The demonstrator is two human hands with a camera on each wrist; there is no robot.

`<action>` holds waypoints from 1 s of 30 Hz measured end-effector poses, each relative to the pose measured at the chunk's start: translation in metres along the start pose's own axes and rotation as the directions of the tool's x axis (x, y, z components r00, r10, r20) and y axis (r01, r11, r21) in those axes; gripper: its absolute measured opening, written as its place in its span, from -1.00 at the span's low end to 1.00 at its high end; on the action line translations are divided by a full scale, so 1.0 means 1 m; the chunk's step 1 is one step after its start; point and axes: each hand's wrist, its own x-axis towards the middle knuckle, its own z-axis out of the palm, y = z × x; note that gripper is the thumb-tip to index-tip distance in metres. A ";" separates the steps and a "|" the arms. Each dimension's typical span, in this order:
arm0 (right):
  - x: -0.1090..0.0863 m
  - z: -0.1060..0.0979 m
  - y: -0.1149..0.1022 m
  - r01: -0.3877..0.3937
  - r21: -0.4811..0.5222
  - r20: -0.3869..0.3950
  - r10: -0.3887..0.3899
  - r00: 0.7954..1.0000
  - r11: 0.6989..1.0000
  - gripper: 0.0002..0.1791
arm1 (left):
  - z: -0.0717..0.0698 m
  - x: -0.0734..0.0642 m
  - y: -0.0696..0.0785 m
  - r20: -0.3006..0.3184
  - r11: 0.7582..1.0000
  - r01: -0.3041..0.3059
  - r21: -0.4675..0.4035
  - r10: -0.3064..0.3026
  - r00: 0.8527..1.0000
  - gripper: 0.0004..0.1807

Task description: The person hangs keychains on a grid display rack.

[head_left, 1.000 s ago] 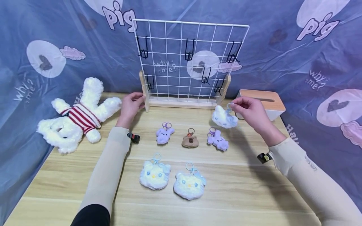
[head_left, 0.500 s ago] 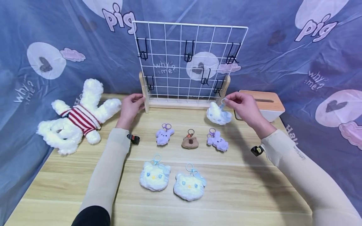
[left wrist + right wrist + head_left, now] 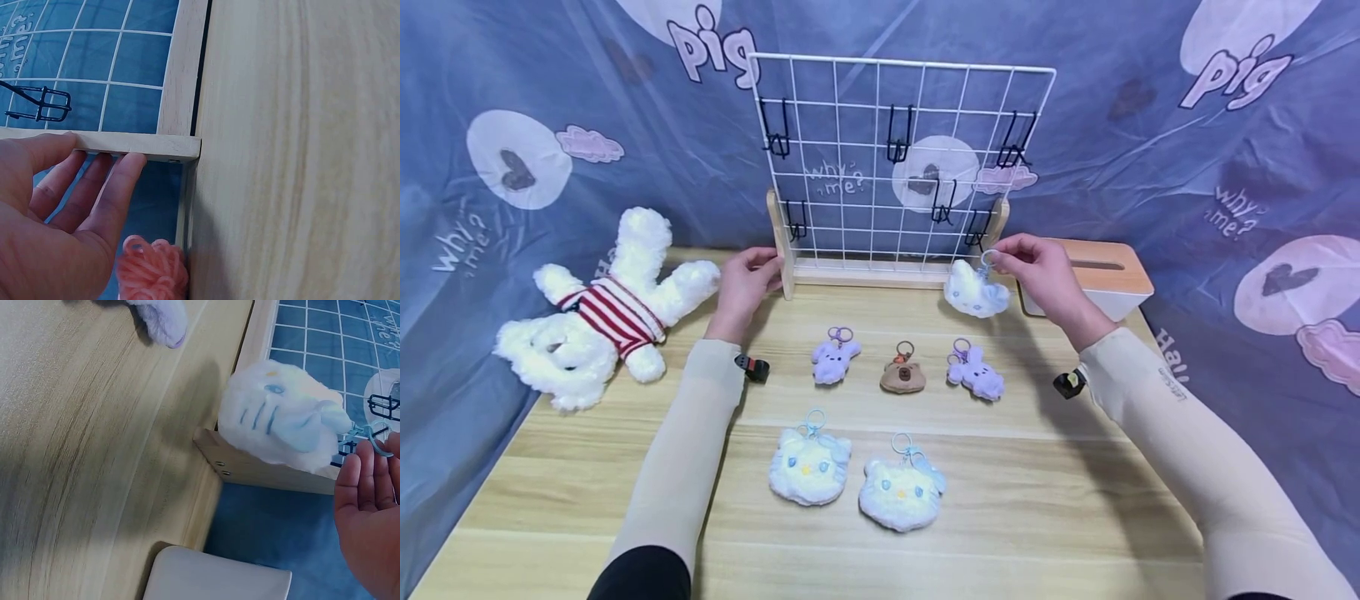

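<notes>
My right hand [image 3: 1037, 271] pinches the light-blue ring of a white cat-face plush keychain [image 3: 973, 290], which hangs just in front of the white wire grid rack [image 3: 880, 167], by its right end. In the right wrist view the plush [image 3: 281, 419] overlaps the rack's wooden side post. My left hand [image 3: 747, 279] touches the outer side of the rack's left wooden post [image 3: 780, 246] with its fingertips, seen closely in the left wrist view. Black hooks [image 3: 942, 204] hang on the grid. Two more white cat plush keychains [image 3: 809, 468] lie toward the front of the table.
Purple plush keychains [image 3: 832, 362] and a brown one [image 3: 902, 377] lie in a row before the rack. At the left lies a white teddy bear [image 3: 613, 312] in a striped sweater. A wood-lidded tissue box [image 3: 1093, 292] stands behind my right hand.
My right hand has moved left and slightly up, bringing the plush keychain closer to the rack's lower right hook. The left hand stays at the post.
</notes>
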 end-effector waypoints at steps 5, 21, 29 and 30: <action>0.006 0.002 0.002 0.001 0.039 0.016 -0.002 1.000 0.999 -0.69 | 0.000 0.001 -0.001 -0.005 1.000 0.000 -0.016 0.000 1.000 -0.58; 0.013 0.013 0.002 -0.051 0.027 -0.063 0.053 0.997 0.998 -0.70 | 0.000 0.000 0.000 0.004 1.000 0.009 -0.012 -0.008 1.000 -0.57; 0.017 0.016 0.001 -0.086 0.104 -0.107 0.097 0.990 0.991 -0.73 | 0.000 0.001 0.001 0.001 1.000 0.014 -0.015 -0.014 1.000 -0.57; 0.017 0.017 0.000 -0.094 0.111 -0.113 0.107 0.988 0.989 -0.73 | 0.000 0.001 0.001 0.001 1.000 0.015 -0.015 -0.015 1.000 -0.57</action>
